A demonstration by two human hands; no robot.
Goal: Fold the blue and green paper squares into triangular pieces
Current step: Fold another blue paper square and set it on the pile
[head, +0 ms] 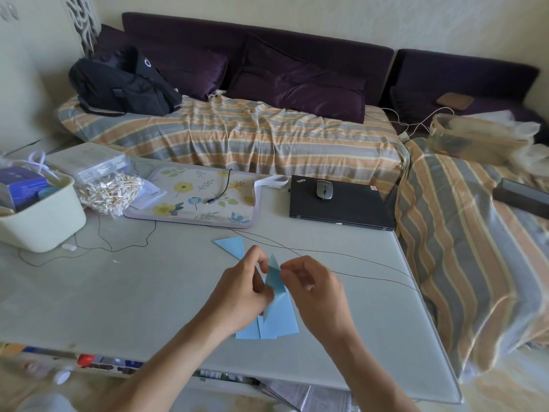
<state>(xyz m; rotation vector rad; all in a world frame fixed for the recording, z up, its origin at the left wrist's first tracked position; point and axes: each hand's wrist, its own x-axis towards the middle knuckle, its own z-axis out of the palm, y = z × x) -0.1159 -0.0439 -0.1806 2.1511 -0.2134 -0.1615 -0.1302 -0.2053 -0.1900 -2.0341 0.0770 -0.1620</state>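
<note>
A light blue paper piece (pixel 274 279), partly folded with a pointed top, is held above the table between both hands. My left hand (pixel 242 288) pinches its left edge. My right hand (pixel 313 285) pinches its right edge with curled fingers. Under the hands lie a few flat blue paper sheets (pixel 279 324), overlapping on the table. A folded blue triangle (pixel 231 245) lies flat just beyond my left hand. No green paper shows in this view.
The grey table (pixel 133 292) carries a closed black laptop (pixel 341 203) with a mouse (pixel 324 189), a flowered mat (pixel 196 197), a bag of cotton swabs (pixel 110 193) and a cream bin (pixel 41 215). Thin cables (pixel 356 272) cross behind the hands. A striped sofa (pixel 237 135) lies beyond.
</note>
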